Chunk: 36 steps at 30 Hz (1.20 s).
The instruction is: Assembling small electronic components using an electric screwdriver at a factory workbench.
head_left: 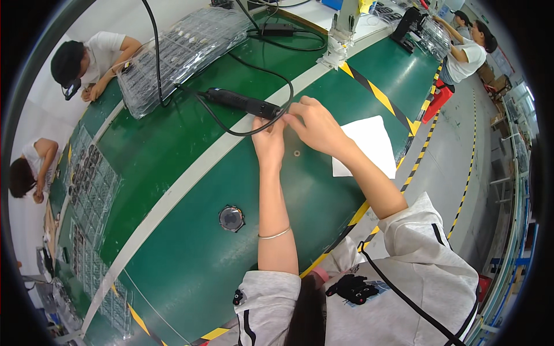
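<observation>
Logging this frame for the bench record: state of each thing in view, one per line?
Electric screwdriver: lying on its side on the green table, cord attached.
Left hand: at the screwdriver's tip end, grip unclear.
Right hand: fingers pinched by the tip.
Round watch-like part: flat on table, untouched.
White sheet: flat, at table edge.
Small ring: loose on table.
</observation>
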Motion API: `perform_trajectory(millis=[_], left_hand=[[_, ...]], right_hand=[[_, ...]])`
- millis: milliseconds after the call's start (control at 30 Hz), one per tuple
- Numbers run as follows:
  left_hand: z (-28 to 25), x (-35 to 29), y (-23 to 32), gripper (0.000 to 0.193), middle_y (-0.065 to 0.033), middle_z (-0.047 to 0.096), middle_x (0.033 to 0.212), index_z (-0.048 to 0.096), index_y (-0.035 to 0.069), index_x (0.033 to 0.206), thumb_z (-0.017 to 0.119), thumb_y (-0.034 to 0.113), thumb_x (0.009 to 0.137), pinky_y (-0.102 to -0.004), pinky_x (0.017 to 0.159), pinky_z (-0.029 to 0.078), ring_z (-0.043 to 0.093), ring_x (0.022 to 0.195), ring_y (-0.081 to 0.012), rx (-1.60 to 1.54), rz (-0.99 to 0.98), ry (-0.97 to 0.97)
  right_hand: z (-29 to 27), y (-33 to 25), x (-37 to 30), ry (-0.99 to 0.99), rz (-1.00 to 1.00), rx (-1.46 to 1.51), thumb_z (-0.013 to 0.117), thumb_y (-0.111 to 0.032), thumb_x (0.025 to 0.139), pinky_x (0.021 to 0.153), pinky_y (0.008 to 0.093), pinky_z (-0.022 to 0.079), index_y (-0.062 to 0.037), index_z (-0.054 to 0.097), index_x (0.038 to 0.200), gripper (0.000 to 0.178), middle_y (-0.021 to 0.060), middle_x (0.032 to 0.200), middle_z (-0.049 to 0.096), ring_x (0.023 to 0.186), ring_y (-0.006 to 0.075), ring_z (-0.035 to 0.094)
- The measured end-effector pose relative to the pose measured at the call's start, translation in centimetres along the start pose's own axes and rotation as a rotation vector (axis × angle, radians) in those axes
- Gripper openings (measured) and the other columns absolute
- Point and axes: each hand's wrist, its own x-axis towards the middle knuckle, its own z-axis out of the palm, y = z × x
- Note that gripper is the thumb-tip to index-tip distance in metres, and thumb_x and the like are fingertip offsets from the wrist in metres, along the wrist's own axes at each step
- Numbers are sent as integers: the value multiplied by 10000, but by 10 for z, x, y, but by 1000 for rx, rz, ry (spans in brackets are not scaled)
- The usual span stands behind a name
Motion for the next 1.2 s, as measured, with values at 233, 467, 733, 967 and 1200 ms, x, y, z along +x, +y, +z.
perform_trajectory(millis=[233,467,733,967,1200], left_hand=[[2,-2,-2,475,-122,604,1081,334,-42,1310,561,-28,893,-280,848,468,601,946,-167,60,200,185],[-6,2,10,576,-85,567,1047,314,114,1395,552,-36,893,-281,841,458,575,928,-140,76,208,49],[-18,-1,33,492,-30,588,968,478,73,1284,657,-17,834,-283,836,479,579,913,-125,49,12,-101],[-7,-5,31,376,-93,627,956,523,50,1219,638,5,864,-289,833,510,648,909,-182,-84,59,6],[-15,-4,35,307,-123,643,963,518,39,1202,600,46,907,-314,782,530,629,874,-174,-109,35,-32]], right_hand=[[9,-5,6,96,5,-174,635,-190,840,690,414,447,27,601,762,233,168,764,513,780,350,528],[16,-4,5,-4,-92,-13,625,-126,834,728,406,474,29,644,819,157,158,755,528,807,336,546],[-4,-13,0,-71,-260,-87,611,-67,825,751,389,458,27,621,838,95,142,851,512,854,307,519],[-8,-25,-2,-24,-330,-153,633,-47,778,719,371,450,31,584,784,93,137,842,489,831,301,502],[1,-30,-6,43,-216,-212,642,-84,773,754,379,455,28,602,814,125,138,867,519,850,304,497]])
